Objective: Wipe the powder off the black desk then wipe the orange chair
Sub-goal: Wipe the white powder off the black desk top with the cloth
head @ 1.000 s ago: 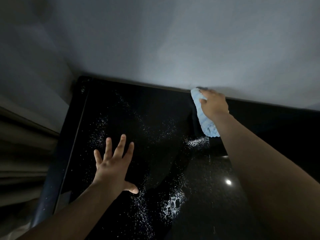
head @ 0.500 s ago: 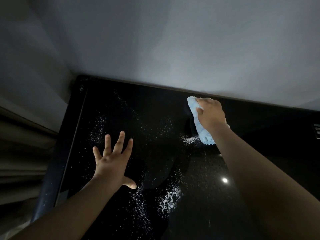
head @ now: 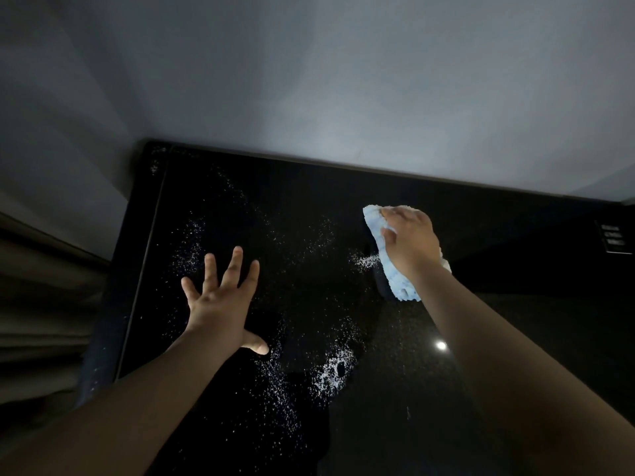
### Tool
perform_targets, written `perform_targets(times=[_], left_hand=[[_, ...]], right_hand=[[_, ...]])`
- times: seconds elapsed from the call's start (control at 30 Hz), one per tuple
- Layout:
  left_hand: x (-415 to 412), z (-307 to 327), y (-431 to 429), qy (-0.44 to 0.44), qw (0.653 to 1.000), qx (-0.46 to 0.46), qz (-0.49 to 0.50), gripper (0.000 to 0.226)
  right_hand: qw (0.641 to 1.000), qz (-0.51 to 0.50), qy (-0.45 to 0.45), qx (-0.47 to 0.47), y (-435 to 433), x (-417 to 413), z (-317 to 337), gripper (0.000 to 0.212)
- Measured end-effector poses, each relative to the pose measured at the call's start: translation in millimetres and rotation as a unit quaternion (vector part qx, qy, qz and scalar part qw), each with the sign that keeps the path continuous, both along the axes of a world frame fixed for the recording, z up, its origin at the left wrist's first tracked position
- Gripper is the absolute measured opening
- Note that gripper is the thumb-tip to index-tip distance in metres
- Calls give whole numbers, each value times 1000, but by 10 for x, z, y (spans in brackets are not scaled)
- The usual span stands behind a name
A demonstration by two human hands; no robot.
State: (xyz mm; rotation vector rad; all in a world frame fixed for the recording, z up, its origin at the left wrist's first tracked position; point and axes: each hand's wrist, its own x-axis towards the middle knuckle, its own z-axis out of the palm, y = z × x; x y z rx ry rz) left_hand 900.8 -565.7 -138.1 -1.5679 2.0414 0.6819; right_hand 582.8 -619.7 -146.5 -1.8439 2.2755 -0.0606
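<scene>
The black desk (head: pixel 309 187) fills the lower half of the frame, its far edge meeting a pale wall (head: pixel 343 80) along a line that slopes down towards the right. White powder (head: pixel 335 369) is scattered over the left and middle of the top, thickest in a clump at lower centre, with a thinner patch at middle left and a small streak just left of the cloth.

The blue cloth (head: pixel 388 266) lies on the desk at right of centre. It is bunched into a long strip, and its long axis runs steeply from upper left to lower right, the upper end pointing at the wall edge and the lower end towards the bottom of the frame. The right hand (head: pixel 410 240) sits on top of it with fingers curled over the upper end, gripping it against the surface.

The left hand (head: pixel 220 300), at left of centre and well apart from the right, has its fingers straight and spread, thumb out to the right, holding nothing; whether the palm touches the desk cannot be told.

A bright spot of reflected light (head: pixel 441 345) shows on the desk beside the right forearm, and folds of curtain (head: pixel 41 304) hang at the left edge
</scene>
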Motion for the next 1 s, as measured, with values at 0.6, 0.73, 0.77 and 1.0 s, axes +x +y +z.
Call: perform_targets(times=[0.6,0.73,0.77,1.0], left_hand=[[0,8,2,-8,1000,-8,-11,142],[2,14,11,-2,1000,-16,-10,142],[5,11,13,-1,1000,-18,-9,141],[-17,47,43,-20,999,-33,-1,141]], right_hand=[[999,-23,-17,-39,863,193,52,39],[999,-32,-16,-22,997,211,61,40],[999,-34,-17,-20,1025,218,62,40],[999,-30,-15,-26,1226,258,52,41]])
